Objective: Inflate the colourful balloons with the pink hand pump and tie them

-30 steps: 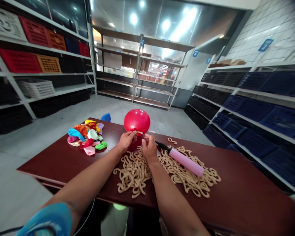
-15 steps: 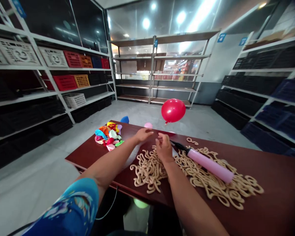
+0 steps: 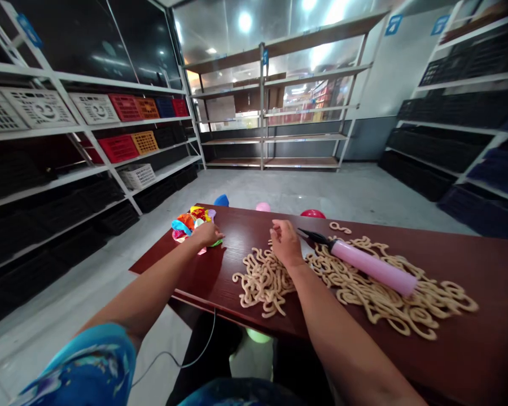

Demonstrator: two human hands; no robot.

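My left hand (image 3: 206, 233) is over the right side of a pile of uninflated balloons (image 3: 184, 224) in many colours. Its fingers point right, loosely apart, above a green balloon (image 3: 217, 243); nothing shows in them. My right hand (image 3: 286, 242) hovers by the left heap of curly tan strands (image 3: 262, 279), fingers loosely bent and holding nothing I can see. Just right of it is the black nozzle of a pink hand balloon pump (image 3: 370, 265), which lies across a larger tan heap (image 3: 364, 296). A single tan curl (image 3: 340, 228) lies behind the pump.
All this lies on a dark red-brown table (image 3: 232, 225). Beyond its far edge show a red balloon (image 3: 313, 214), a pink balloon (image 3: 263, 207) and a blue balloon (image 3: 222, 200). A pale green balloon (image 3: 258, 336) is below the front edge, near a cable (image 3: 169, 353). Shelves with crates (image 3: 118, 148) line the sides.
My left hand has moved left, from near my right hand to the balloon pile. The red balloon, in the air before, has dropped behind the table's far edge. My right hand has barely moved.
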